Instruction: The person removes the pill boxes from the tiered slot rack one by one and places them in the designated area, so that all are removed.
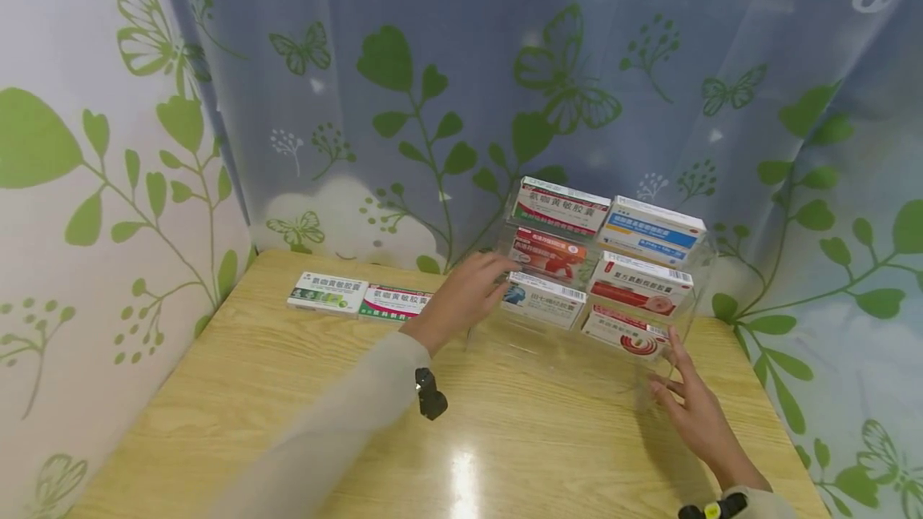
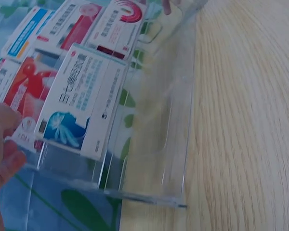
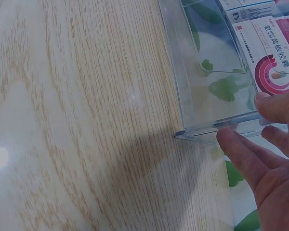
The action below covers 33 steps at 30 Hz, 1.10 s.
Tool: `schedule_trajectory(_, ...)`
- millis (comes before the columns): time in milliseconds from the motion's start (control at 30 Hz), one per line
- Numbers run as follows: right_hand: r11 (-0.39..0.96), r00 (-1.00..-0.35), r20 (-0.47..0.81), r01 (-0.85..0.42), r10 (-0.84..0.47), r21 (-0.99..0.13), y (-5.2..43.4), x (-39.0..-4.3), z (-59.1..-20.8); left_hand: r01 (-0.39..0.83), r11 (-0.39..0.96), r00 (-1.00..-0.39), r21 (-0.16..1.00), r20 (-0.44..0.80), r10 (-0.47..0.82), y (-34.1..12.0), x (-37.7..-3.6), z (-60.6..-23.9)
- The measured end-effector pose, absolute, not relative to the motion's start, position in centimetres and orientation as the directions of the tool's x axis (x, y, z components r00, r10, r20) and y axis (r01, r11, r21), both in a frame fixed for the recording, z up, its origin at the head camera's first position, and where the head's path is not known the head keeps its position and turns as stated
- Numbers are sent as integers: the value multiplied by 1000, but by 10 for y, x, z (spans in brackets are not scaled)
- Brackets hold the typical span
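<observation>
A clear acrylic tiered stand [image 1: 555, 355] holds several medicine boxes in two columns. My left hand [image 1: 465, 299] is at the stand's left side, its fingers and thumb about the end of a red-and-white medicine box [image 1: 548, 255] in the middle tier; in the left wrist view the hand [image 2: 2, 139] is partly cut off. Just below that box sits a white-and-blue box [image 1: 544, 300]. My right hand [image 1: 695, 407] touches the stand's right side with extended fingers, beside a white box with red rings [image 1: 626, 335]. In the right wrist view, a fingertip [image 3: 263, 97] overlaps that box's edge.
Two more medicine boxes lie end to end on the wooden table [image 1: 288, 391] at left: a white-and-green one [image 1: 328, 293] and a green-red-white one [image 1: 392, 303]. Higher tiers hold a blue-and-white box [image 1: 649, 231] and others. A patterned curtain [image 1: 461, 102] stands behind.
</observation>
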State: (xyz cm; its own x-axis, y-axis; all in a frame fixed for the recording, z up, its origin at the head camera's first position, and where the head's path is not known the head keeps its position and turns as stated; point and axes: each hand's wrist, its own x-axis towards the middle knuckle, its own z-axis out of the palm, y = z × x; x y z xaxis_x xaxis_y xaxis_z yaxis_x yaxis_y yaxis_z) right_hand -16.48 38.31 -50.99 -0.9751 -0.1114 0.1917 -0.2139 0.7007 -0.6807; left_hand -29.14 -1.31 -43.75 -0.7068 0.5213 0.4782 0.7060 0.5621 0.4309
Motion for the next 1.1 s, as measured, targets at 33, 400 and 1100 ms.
schedule_trajectory(33, 701, -975, 193, -215, -111, -680, 383, -165, -510, 708, 570, -705, 418, 475, 527, -11, -290, -438)
schedule_trajectory(400, 688, -975, 192, -217, -114, -692, 382, -165, -510, 630, 645, -776, 432, 372, 508, 9, -284, -444)
schedule_trajectory(1100, 694, -978, 175, -203, -112, -691, 385, -165, -512, 700, 486, -713, 522, 489, 502, 11, -291, -446)
